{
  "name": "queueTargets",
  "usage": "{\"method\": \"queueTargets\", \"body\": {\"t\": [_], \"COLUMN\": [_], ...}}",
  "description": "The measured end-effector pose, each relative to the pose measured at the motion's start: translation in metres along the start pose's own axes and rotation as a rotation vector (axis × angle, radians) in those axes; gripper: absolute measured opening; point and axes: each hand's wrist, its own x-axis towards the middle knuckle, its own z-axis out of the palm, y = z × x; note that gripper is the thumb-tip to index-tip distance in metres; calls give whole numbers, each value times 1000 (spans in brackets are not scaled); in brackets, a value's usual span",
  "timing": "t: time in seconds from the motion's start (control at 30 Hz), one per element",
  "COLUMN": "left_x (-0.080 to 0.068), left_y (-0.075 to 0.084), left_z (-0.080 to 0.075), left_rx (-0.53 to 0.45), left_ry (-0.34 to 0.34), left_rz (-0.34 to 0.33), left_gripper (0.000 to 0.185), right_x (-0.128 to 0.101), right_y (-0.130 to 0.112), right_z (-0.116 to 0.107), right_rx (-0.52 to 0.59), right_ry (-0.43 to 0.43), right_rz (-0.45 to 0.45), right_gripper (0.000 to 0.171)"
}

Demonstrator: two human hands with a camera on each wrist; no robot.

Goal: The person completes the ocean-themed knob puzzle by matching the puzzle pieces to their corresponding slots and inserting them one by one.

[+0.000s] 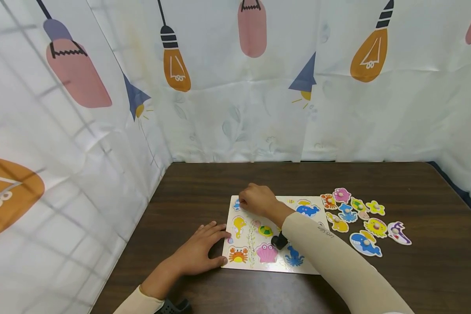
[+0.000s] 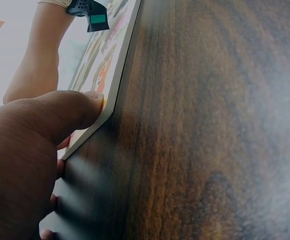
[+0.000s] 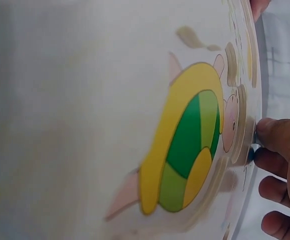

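1. White curtain (image 1: 235,139) printed with lamps hangs behind a dark brown table (image 1: 196,187).
2. Flat on the table lies a puzzle board (image 1: 274,267), its left edge beside the left hand's fingers.
3. Left hand (image 1: 202,249): fingers loosely spread, gripping nothing, thumb resting on the board's near left corner, just beside the crab picture (image 1: 238,254).
4. Right hand (image 1: 259,201): thumb and forefinger pinch a blue piece (image 1: 237,204), mostly hidden, over the board's far left part.
5. Nearer the body than those fingertips is the turtle picture (image 1: 265,231).
6. Well right of them, loose pieces (image 1: 375,227) lie clustered, a whale piece (image 1: 365,244) among them.
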Motion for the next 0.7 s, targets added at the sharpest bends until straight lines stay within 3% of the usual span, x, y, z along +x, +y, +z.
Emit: {"method": "queueTargets", "body": {"t": [0.5, 0.7], "left_x": [0, 0], "left_y": [2, 1], "left_z": [-1, -1], "left_rx": [-12, -19], "left_ry": [-20, -21], "left_rz": [-30, -28], "left_gripper": [59, 60], "right_x": [-25, -40], "right_y": [18, 24], "right_z": [-16, -26], "right_rx": [13, 21], "right_ry": [-165, -182], "right_rz": [28, 43], "right_gripper": [17, 17]}}
